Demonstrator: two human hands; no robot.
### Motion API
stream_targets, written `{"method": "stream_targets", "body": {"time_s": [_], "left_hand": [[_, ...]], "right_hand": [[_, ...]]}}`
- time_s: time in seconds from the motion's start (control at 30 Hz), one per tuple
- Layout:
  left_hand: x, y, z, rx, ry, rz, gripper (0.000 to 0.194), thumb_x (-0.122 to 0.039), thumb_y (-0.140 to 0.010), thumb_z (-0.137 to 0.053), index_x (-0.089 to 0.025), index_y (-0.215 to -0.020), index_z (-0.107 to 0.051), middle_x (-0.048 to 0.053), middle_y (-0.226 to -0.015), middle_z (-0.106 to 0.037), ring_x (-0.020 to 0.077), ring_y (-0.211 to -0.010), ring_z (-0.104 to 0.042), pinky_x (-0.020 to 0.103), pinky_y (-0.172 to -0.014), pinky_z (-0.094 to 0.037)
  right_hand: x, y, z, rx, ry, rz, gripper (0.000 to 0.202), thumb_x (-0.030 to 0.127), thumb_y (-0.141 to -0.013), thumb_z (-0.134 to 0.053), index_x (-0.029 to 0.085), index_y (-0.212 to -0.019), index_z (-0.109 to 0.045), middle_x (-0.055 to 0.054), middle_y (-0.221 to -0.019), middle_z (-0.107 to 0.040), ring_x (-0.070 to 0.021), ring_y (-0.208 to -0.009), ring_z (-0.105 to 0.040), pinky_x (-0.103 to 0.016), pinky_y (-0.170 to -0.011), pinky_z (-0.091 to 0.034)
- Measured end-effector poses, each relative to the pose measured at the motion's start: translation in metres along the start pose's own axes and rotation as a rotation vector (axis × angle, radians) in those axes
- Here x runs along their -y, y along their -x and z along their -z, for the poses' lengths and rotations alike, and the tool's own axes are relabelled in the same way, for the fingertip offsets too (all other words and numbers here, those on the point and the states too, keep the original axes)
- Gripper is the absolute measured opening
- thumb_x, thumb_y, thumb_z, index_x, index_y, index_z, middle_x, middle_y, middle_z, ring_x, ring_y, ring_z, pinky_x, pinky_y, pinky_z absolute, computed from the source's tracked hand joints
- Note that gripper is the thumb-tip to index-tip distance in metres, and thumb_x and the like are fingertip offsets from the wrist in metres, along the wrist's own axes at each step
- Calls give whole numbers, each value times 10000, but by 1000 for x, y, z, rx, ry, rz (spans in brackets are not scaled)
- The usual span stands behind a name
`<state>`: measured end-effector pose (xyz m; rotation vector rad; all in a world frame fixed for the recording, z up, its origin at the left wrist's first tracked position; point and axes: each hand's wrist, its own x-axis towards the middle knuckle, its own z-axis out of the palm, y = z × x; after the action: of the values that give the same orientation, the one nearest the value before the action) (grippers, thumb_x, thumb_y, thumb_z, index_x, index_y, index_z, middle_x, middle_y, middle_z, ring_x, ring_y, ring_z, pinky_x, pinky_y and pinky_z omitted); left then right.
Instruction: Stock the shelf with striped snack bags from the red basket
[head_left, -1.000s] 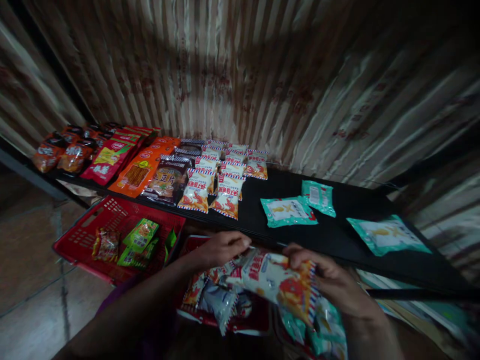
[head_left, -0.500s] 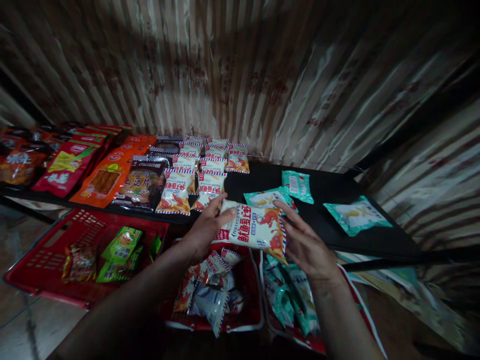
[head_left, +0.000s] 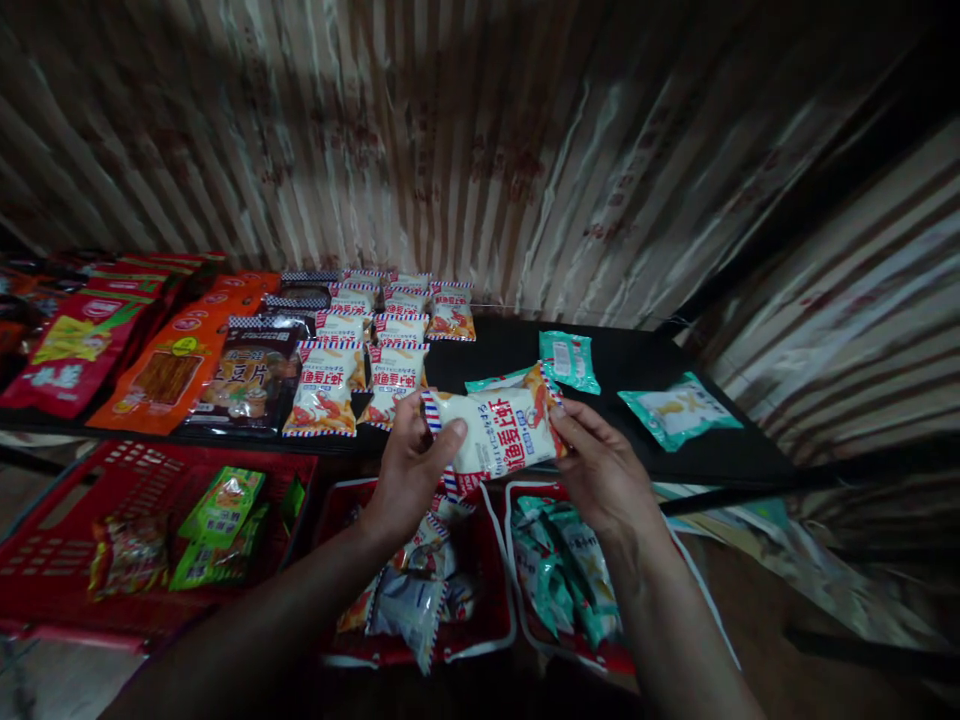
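Between my two hands is a white and orange snack bag (head_left: 499, 430) with red lettering, held sideways over the front edge of the black shelf (head_left: 502, 350). My left hand (head_left: 412, 455) pinches its left end, thumb on top. The right end is gripped by the fingers of my right hand (head_left: 600, 455). Just left and behind, rows of matching snack bags (head_left: 324, 385) lie on the shelf. A teal snack bag (head_left: 495, 382) is partly hidden behind the held one. Two more teal bags, one at the back (head_left: 570, 360) and one at the right (head_left: 679, 408), lie apart.
Brown potato-chip bags (head_left: 247, 375), orange bags (head_left: 184, 365) and red bags (head_left: 82, 340) fill the shelf's left part. Below stand a red basket with green packets (head_left: 225, 505), one with white bags (head_left: 412, 605) and one with teal bags (head_left: 577, 570). Striped sheeting (head_left: 450, 150) hangs behind.
The held snack bag has been turned and tilted, its right end now raised, and its striped left end shows. My right hand's grip has closed on the right end. The view has shifted slightly right.
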<state>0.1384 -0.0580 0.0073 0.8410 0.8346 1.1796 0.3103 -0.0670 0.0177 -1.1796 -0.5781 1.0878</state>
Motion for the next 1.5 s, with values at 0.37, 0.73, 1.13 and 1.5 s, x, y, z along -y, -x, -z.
{"method": "stream_targets", "body": {"time_s": [0.37, 0.73, 1.13, 1.5], "left_hand": [[-12, -8, -2, 76, -67, 97, 227, -380, -785, -636, -173, -856, -577, 5, -818, -678, 128, -749, -645, 248, -722, -513], [-27, -17, 0, -108, 68, -9, 236, -343, -723, -691, -161, -837, -592, 20, -823, -650, 110, -698, -595, 216, -610, -519], [-37, -28, 22, -168, -41, -45, 239, -399, -727, -651, -174, -659, -609, -2, -641, -604, 86, -554, -497, 206, -569, -406], [-43, -26, 26, -191, -155, -114, 255, -404, -754, -626, -188, -623, -592, -19, -585, -584, 109, -538, -486, 231, -562, -396]], "right_hand": [[11, 4, 5, -92, -10, 60, 364, 366, -447, -867, 204, -709, -672, 38, -616, -672, -116, -516, -610, -227, -492, -499], [-11, 26, -18, -42, -213, -109, 326, 292, -471, -875, 183, -674, -644, 23, -708, -698, -105, -640, -633, -208, -597, -513], [-60, 56, -32, 6, -242, -367, 259, 247, -454, -878, 205, -602, -670, 37, -674, -699, -115, -635, -639, -255, -633, -554], [-61, 55, -32, 209, -48, -455, 231, 310, -516, -842, 172, -632, -698, -14, -653, -707, -155, -656, -673, -267, -663, -534]]}}
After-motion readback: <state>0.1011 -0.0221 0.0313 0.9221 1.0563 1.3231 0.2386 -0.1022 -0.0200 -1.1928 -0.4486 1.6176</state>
